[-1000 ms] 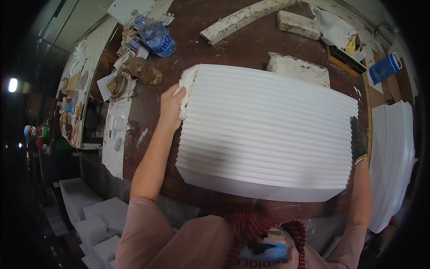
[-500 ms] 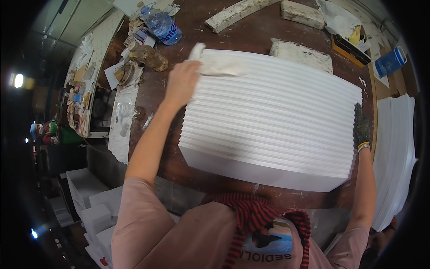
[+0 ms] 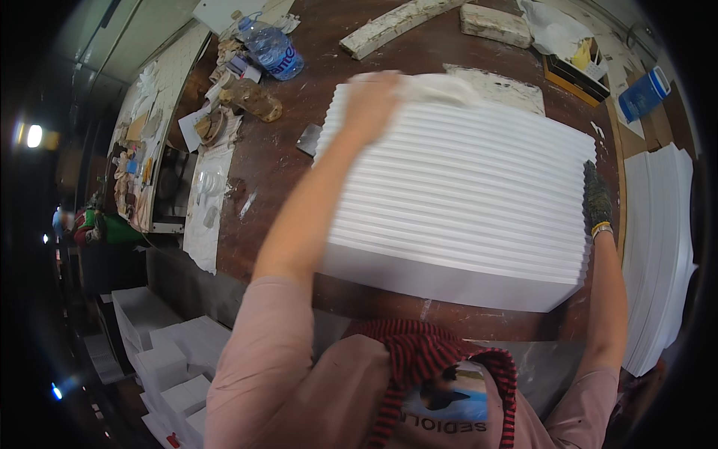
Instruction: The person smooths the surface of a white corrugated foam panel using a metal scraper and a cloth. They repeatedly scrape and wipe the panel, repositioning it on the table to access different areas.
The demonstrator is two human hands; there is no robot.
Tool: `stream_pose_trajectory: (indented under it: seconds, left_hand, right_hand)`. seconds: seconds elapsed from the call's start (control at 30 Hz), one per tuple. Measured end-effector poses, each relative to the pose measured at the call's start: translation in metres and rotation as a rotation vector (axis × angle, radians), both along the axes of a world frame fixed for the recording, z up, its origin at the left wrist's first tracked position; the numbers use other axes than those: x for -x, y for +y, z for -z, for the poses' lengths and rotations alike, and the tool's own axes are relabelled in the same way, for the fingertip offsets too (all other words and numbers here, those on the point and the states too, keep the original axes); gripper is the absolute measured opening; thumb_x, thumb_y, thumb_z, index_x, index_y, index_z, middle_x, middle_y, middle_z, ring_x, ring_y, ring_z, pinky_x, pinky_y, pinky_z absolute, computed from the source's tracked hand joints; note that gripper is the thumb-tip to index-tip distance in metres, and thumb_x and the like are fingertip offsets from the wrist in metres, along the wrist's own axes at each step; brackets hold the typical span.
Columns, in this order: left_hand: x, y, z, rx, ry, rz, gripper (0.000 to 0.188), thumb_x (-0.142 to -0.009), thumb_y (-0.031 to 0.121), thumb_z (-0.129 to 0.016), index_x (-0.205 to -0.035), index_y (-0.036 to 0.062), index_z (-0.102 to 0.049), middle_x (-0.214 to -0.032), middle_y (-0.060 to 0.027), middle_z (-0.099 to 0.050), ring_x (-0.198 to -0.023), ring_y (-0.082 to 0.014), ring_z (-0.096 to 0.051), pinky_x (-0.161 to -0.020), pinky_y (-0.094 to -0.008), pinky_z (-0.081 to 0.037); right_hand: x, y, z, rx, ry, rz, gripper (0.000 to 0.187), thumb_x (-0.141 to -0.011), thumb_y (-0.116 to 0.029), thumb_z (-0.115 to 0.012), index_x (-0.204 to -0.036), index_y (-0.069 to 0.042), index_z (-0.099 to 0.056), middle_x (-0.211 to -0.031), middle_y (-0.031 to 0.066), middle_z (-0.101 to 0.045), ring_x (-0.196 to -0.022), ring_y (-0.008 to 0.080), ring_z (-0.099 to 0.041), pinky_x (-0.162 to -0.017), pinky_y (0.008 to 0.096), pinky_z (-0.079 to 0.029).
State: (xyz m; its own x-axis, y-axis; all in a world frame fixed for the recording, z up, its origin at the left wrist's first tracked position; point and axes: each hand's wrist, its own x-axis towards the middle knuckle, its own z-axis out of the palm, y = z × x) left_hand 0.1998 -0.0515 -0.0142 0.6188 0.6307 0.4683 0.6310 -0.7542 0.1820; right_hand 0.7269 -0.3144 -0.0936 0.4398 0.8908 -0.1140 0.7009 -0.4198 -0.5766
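A broad stack of white sheets [image 3: 456, 194], fanned into even overlapping steps, lies on the brown table [image 3: 254, 217]. My bare left hand [image 3: 372, 106], a little blurred, is at the stack's far left edge. It grips a whitish cloth [image 3: 441, 88] that lies over the topmost steps. My right hand [image 3: 597, 194], in a dark glove, rests against the stack's right side. Its fingers are partly hidden along that edge, and I cannot make out how far they are bent. Beside the stack's left edge lies a small grey flat piece [image 3: 308, 140].
A water bottle [image 3: 275, 51] and a dirty jar [image 3: 254, 101] stand far left. Stained blocks [image 3: 496, 25] and a plastered slab [image 3: 501, 88] lie beyond the stack. A black box [image 3: 576, 75], blue jug [image 3: 643, 93] and more white sheets [image 3: 658, 254] are on the right.
My left hand has swept rightward along the stack's far edge with the cloth. The small grey piece at the left has come into sight. My right hand stays at the right side.
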Motion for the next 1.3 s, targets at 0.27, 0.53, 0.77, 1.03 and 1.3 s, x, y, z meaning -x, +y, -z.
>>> stream_pose_trajectory:
  seconds: [0.27, 0.53, 0.77, 1.03, 1.3]
  left_hand:
    - [0.062, -0.036, -0.059, 0.266, -0.416, -0.415, 0.035, -0.097, 0.018, -0.058, -0.123, -0.0032, -0.066, -0.121, -0.0236, -0.069, -0.107, -0.0383, -0.067, -0.093, -0.0477, -0.052]
    - [-0.008, -0.138, -0.013, 0.115, 0.003, 0.194, 0.041, -0.089, 0.020, -0.069, -0.129, 0.0131, -0.067, -0.139, -0.0034, -0.063, -0.130, -0.0257, -0.054, -0.112, -0.0478, -0.037]
    - [0.180, -0.098, -0.049, 0.131, 0.098, -0.684, 0.034, -0.092, 0.013, -0.063, -0.124, 0.0008, -0.067, -0.128, -0.0169, -0.066, -0.110, -0.0364, -0.061, -0.098, -0.0480, -0.047]
    - [-0.031, -0.233, -0.012, 0.228, -0.113, 0.275, 0.044, -0.083, 0.016, -0.071, -0.127, 0.0127, -0.068, -0.134, -0.0111, -0.064, -0.116, -0.0326, -0.060, -0.102, -0.0500, -0.044]
    - [0.210, -0.165, -0.043, 0.075, 0.146, -0.716, 0.030, -0.089, 0.011, -0.062, -0.117, 0.0015, -0.068, -0.119, -0.0158, -0.069, -0.103, -0.0376, -0.062, -0.090, -0.0501, -0.048]
  right_hand:
    - [0.014, 0.006, -0.006, 0.086, -0.215, 0.042, 0.062, -0.097, -0.001, -0.041, -0.158, -0.008, -0.034, -0.151, 0.0153, -0.052, -0.134, 0.0287, -0.052, -0.114, 0.0383, -0.040]
    - [-0.008, 0.004, 0.005, -0.014, -0.368, -0.146, 0.065, -0.092, 0.011, -0.039, -0.154, -0.007, -0.042, -0.149, 0.0152, -0.054, -0.130, 0.0292, -0.055, -0.114, 0.0387, -0.042]
    - [-0.015, 0.004, 0.021, -0.001, -0.605, -0.220, 0.067, -0.091, 0.012, -0.040, -0.154, -0.009, -0.042, -0.151, 0.0130, -0.052, -0.132, 0.0293, -0.054, -0.115, 0.0409, -0.042]
    - [0.094, 0.022, -0.114, 0.376, -0.237, 0.214, 0.049, -0.101, -0.009, -0.049, -0.150, -0.007, -0.047, -0.148, 0.0167, -0.053, -0.134, 0.0307, -0.053, -0.115, 0.0419, -0.041]
    - [0.205, -0.105, -0.134, -0.443, -0.467, -0.287, 0.059, -0.097, -0.025, -0.067, -0.148, -0.003, -0.049, -0.151, 0.0171, -0.050, -0.146, 0.0342, -0.039, -0.124, 0.0496, -0.026]
